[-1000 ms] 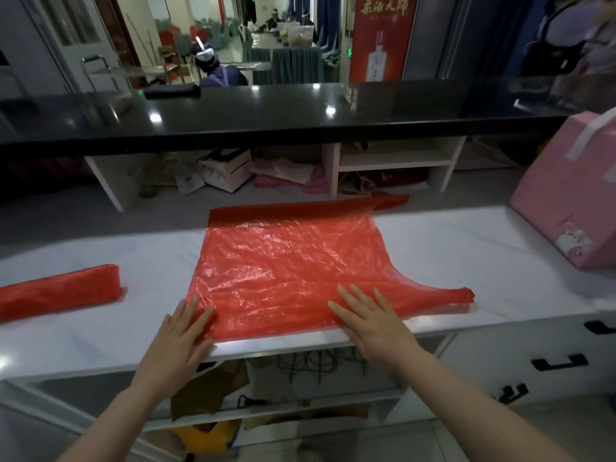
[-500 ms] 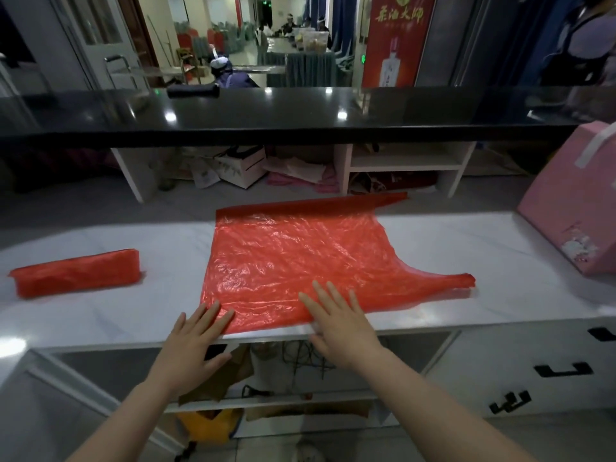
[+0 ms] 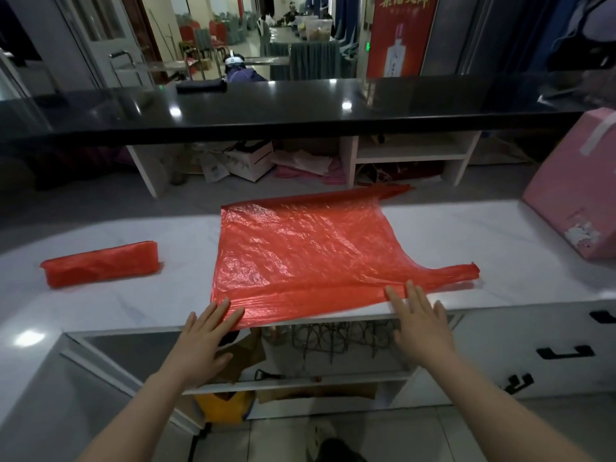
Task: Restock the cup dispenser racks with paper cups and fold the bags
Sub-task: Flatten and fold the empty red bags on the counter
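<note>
The flat, crinkled red plastic bag lies spread in the middle of the frame on the white marble table, probably smoothed for folding. The left hand and right hand, fingers straight and grasping nothing, touch its near edge. A folded red plastic bag rests at left. No cups or racks are visible; the far handle is partly hidden

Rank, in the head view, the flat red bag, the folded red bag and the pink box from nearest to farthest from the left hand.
From the left hand:
1. Flat red bag: its near corner lies under the fingertips, centre of the counter.
2. Folded red bag: apart, on the counter to the left.
3. Pink box: far right end of the counter.
</note>
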Tool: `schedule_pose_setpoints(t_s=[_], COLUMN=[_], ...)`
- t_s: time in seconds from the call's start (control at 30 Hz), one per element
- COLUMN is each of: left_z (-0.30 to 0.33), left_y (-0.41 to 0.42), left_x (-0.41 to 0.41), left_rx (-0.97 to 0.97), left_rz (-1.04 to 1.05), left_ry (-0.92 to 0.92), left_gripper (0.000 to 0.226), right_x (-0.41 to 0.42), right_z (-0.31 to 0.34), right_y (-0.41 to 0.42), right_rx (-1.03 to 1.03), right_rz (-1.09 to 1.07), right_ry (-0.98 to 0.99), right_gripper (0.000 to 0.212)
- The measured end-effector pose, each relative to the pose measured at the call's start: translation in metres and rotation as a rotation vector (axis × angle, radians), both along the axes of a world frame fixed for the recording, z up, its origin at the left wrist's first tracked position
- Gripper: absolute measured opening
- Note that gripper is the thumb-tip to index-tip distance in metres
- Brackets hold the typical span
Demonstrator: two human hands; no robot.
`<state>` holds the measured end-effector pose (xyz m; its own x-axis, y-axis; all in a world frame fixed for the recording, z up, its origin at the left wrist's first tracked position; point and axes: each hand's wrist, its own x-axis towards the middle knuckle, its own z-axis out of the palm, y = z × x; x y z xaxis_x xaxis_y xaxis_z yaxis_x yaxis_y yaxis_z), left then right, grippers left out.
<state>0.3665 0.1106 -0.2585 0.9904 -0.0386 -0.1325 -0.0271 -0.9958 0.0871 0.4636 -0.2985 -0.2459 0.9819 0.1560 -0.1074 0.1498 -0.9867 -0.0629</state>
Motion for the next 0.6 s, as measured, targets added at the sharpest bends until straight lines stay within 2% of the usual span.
schedule_pose_setpoints(t_s=[0.1, 0.2, 0.3, 0.37, 0.47, 0.6], left_z=[0.002, 0.006, 0.012, 0.016, 0.022, 0.028], left_y=[-0.001, -0.011, -0.019, -0.020, -0.020, -0.020], left_x=[-0.001, -0.001, 0.001, 0.002, 0.004, 0.002], left_rx=[-0.083, -0.208, -0.268, -0.302, -0.350, -0.568], left_rz=[0.028, 0.126, 0.217, 0.269, 0.317, 0.415], left_ry=[-0.028, -0.115, -0.195, -0.243, -0.312, -0.308], left_gripper=[0.092, 0.074, 0.065, 0.058, 0.043, 0.035], right_x=[0.003, 0.005, 0.008, 0.010, 0.012, 0.005], right_z=[0.009, 0.016, 0.023, 0.023, 0.020, 0.014], right_y=[-0.012, -0.018, -0.017, -0.012, 0.001, 0.027], right_rx=[0.025, 0.030, -0.028, -0.021, 0.001, -0.006], right_rz=[-0.149, -0.275, -0.320, -0.270, -0.047, 0.184], right_ry=[0.015, -0.017, -0.091, -0.118, -0.128, -0.127], right_gripper=[0.089, 0.081, 0.075, 0.078, 0.091, 0.080])
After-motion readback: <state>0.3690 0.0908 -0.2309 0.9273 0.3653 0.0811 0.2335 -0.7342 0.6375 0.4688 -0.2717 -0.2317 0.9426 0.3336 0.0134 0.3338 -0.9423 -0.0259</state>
